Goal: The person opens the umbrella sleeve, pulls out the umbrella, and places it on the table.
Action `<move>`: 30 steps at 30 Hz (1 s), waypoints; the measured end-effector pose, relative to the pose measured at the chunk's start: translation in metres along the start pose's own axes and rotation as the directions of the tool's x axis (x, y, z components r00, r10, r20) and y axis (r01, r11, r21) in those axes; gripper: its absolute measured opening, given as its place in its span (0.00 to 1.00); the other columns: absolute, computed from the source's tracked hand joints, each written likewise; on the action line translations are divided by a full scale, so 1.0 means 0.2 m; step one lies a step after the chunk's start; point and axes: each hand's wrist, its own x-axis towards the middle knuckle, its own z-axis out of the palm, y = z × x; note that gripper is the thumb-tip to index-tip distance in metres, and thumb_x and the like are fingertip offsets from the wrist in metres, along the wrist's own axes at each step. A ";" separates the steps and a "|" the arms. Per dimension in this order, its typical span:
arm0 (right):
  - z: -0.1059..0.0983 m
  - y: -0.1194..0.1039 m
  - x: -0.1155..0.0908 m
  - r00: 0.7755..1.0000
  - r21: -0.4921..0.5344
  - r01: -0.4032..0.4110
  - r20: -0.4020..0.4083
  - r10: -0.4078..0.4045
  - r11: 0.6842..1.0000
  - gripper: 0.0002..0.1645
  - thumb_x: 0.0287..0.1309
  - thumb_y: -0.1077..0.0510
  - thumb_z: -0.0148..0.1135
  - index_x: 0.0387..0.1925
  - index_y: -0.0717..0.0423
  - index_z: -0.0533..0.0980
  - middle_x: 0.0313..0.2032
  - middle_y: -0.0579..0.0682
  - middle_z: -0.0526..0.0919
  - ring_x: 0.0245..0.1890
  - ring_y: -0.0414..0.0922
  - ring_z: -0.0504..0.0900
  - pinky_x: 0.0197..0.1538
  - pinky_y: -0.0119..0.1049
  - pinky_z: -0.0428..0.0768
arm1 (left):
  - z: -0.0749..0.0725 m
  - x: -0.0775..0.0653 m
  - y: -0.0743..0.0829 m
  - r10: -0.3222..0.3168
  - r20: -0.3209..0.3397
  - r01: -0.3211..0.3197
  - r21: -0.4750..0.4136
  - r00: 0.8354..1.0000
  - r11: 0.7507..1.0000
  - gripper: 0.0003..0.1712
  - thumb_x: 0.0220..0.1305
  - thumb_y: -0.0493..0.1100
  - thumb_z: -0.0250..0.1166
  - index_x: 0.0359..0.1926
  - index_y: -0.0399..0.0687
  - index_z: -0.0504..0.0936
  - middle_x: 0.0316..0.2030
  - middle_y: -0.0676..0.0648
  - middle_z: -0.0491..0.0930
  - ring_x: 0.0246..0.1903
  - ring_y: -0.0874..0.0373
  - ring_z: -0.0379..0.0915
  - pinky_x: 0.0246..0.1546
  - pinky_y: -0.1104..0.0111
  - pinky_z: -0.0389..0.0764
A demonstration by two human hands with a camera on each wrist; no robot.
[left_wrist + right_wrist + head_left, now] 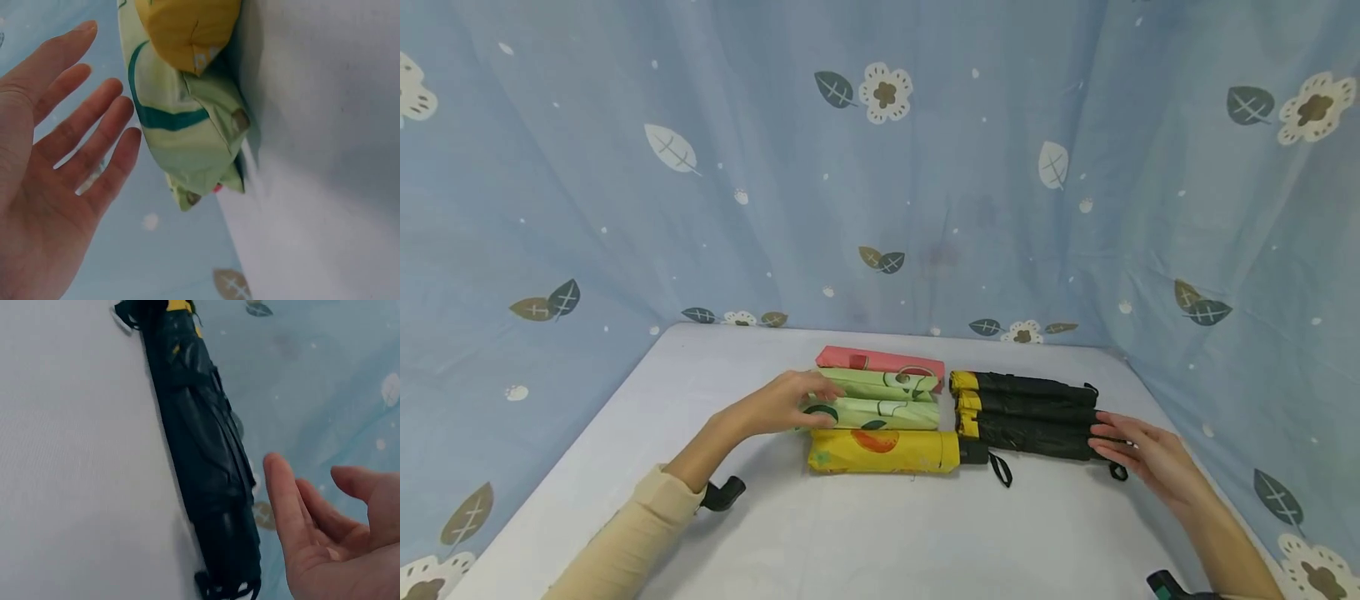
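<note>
Folded umbrellas lie in two groups on the white table. In the left group a yellow one with fruit print is nearest, two light green ones lie behind it, and a pink one is at the back. My left hand hovers at the left ends of the green umbrellas, fingers spread and loosely bent. The left wrist view shows its fingertips beside a green umbrella's end. To the right are three black umbrellas with yellow ends. My right hand, fingers extended, is at their right ends, gripping nothing.
A blue curtain with leaves and flowers stands around the table's back and sides. The white tabletop stretches in front of the umbrellas. Black wrist straps loop out from the yellow umbrella's handle and the black umbrellas' right ends.
</note>
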 end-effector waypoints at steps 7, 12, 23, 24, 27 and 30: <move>0.17 -0.04 0.08 1.000 -0.395 -0.023 -0.029 0.012 0.918 0.42 0.71 0.39 0.48 0.70 0.69 0.59 0.56 0.58 0.79 0.46 0.41 0.87 0.50 0.36 0.83 | 0.04 -0.01 0.03 -0.010 0.023 0.009 0.025 1.000 1.000 0.23 0.61 0.52 0.70 0.55 0.52 0.81 0.45 0.53 0.84 0.43 0.58 0.79 0.45 0.64 0.80; 0.26 -0.04 0.12 1.000 -0.446 -0.001 -0.002 -0.001 0.895 0.39 0.71 0.41 0.50 0.68 0.67 0.63 0.54 0.65 0.79 0.44 0.44 0.87 0.48 0.38 0.84 | 0.05 -0.02 0.05 -0.001 0.031 0.000 0.038 1.000 0.999 0.23 0.62 0.52 0.69 0.56 0.51 0.81 0.48 0.51 0.84 0.43 0.58 0.80 0.44 0.64 0.81; 0.38 0.00 0.17 0.979 -0.558 0.195 0.165 -0.123 0.806 0.28 0.73 0.51 0.52 0.63 0.69 0.69 0.49 0.68 0.82 0.42 0.48 0.87 0.41 0.37 0.85 | 0.10 -0.04 0.08 0.000 0.054 -0.001 0.029 0.999 1.000 0.24 0.61 0.52 0.70 0.56 0.50 0.81 0.46 0.50 0.82 0.42 0.56 0.77 0.41 0.63 0.80; 0.39 0.01 0.18 0.974 -0.567 0.217 0.182 -0.136 0.795 0.27 0.72 0.52 0.52 0.62 0.68 0.70 0.49 0.68 0.82 0.41 0.48 0.87 0.40 0.38 0.85 | 0.10 -0.04 0.08 -0.001 0.054 -0.001 0.034 0.999 0.999 0.24 0.61 0.52 0.70 0.56 0.50 0.81 0.46 0.51 0.82 0.42 0.56 0.77 0.41 0.64 0.80; 0.43 0.02 0.19 0.963 -0.600 0.263 0.214 -0.165 0.756 0.24 0.70 0.53 0.56 0.60 0.65 0.73 0.48 0.65 0.83 0.40 0.46 0.87 0.39 0.41 0.85 | 0.11 -0.04 0.07 0.011 0.053 -0.014 0.052 0.999 0.999 0.25 0.60 0.53 0.70 0.56 0.51 0.81 0.45 0.52 0.82 0.42 0.58 0.77 0.40 0.67 0.79; 0.48 0.03 0.20 0.956 -0.630 0.289 0.228 -0.184 0.721 0.23 0.68 0.51 0.59 0.57 0.61 0.76 0.46 0.61 0.85 0.39 0.46 0.87 0.37 0.40 0.85 | 0.12 -0.04 0.07 0.024 0.050 -0.027 0.061 0.998 0.998 0.25 0.60 0.54 0.70 0.56 0.51 0.81 0.46 0.53 0.83 0.41 0.59 0.77 0.40 0.68 0.79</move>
